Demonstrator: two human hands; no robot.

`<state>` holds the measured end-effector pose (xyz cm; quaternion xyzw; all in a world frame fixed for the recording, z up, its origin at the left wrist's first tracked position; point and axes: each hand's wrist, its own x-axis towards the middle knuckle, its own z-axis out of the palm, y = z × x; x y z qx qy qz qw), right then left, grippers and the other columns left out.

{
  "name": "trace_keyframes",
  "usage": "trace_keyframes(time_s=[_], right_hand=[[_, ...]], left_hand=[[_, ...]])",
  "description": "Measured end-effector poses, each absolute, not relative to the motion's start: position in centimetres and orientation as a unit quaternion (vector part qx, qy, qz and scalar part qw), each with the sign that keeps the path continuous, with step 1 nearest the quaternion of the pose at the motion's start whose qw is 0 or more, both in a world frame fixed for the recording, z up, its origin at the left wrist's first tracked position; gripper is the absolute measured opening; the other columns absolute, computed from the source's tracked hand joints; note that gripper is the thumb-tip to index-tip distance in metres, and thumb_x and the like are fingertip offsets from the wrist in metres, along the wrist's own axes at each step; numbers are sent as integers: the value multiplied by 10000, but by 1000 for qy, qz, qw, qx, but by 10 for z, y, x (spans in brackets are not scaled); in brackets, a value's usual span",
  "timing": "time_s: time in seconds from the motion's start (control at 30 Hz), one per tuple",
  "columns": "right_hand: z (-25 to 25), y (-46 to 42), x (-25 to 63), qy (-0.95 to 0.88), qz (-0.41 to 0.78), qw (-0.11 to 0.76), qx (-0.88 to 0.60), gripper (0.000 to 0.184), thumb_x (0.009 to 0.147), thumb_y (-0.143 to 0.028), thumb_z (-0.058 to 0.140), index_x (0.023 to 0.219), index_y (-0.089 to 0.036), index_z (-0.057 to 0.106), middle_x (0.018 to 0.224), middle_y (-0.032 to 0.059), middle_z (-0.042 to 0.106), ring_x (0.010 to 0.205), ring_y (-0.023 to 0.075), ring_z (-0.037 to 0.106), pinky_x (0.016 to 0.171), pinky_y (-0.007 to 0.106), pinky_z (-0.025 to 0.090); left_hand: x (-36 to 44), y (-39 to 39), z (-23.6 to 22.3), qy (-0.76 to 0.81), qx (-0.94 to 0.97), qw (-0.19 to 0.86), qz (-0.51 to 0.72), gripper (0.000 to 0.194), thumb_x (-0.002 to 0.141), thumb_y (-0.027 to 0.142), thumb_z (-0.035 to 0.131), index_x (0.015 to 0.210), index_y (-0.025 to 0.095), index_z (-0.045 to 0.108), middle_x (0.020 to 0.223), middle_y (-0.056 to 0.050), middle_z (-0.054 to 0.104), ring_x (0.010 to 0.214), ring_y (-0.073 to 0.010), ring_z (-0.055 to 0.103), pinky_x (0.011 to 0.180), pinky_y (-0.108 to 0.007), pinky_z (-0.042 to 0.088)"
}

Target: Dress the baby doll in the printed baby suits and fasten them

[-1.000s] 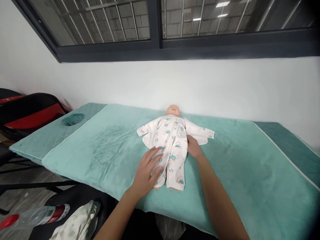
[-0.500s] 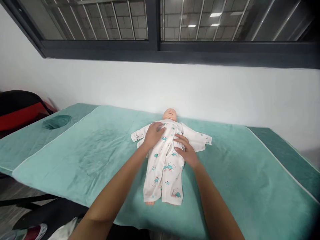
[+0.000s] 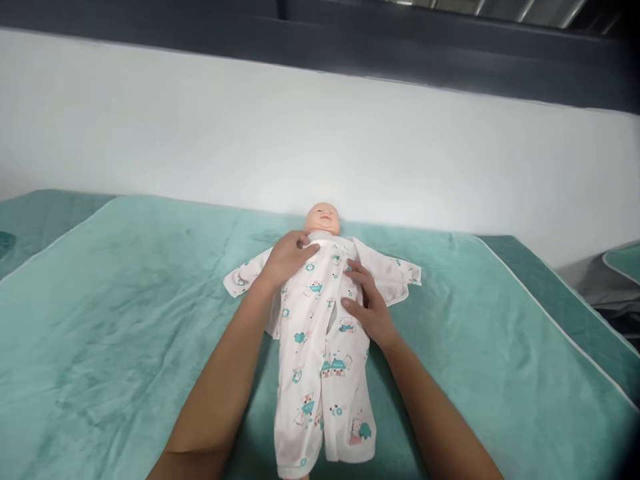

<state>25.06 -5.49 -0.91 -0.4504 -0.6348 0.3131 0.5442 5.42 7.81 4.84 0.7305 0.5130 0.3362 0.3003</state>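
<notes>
A baby doll (image 3: 323, 219) lies on its back, head toward the wall. It wears a white long-sleeved baby shirt (image 3: 383, 270) with sleeves spread sideways. Over that, high white baby pants (image 3: 303, 340) with teal and pink prints reach up to the chest. My left hand (image 3: 289, 259) is at the upper left edge of the pants below the doll's neck, its thumb and bent fingers closed on the cloth; some fingertips are hidden. On the other side of the doll's torso rests my right hand (image 3: 371, 305), fingers and thumb apart on the pants.
The doll lies on a padded bed with a teal plush cover (image 3: 125, 320), set against a white wall (image 3: 225, 133). A dark window frame (image 3: 300, 47) runs above. At far right, another teal-topped surface (image 3: 625, 267) shows beside grey cloth.
Both hands moved up from the doll's legs and side to its torso; the left went on to the upper edge of the pants. The view came closer, and the bottle and chair left it.
</notes>
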Motion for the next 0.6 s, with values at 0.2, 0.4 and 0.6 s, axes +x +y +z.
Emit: trace_keyframes(time_s=[0.2,0.4,0.6], right_hand=[[6,-12,251,-636,161,545,-523,294,949,-393,536,1207,-263,593,1260,80,598,1196,235,537,1031,398,429],[37,53,248,-698,181,384,-576,176,871,-380,620,868,-204,613,830,20,597,806,185,539,775,329,439],[45,74,238,-793,80,350,-493,114,929,-258,506,834,-201,534,964,40,583,940,188,516,827,305,390]], left_hand=[[54,79,40,528,740,236,343,191,853,357,570,774,218,464,876,-12,679,773,-178,576,684,-286,368],[47,84,31,522,734,218,375,157,869,327,538,796,219,450,682,42,486,645,-144,456,630,-272,314],[47,86,24,502,728,229,407,112,874,259,506,823,228,411,668,53,409,611,-141,403,614,-278,294]])
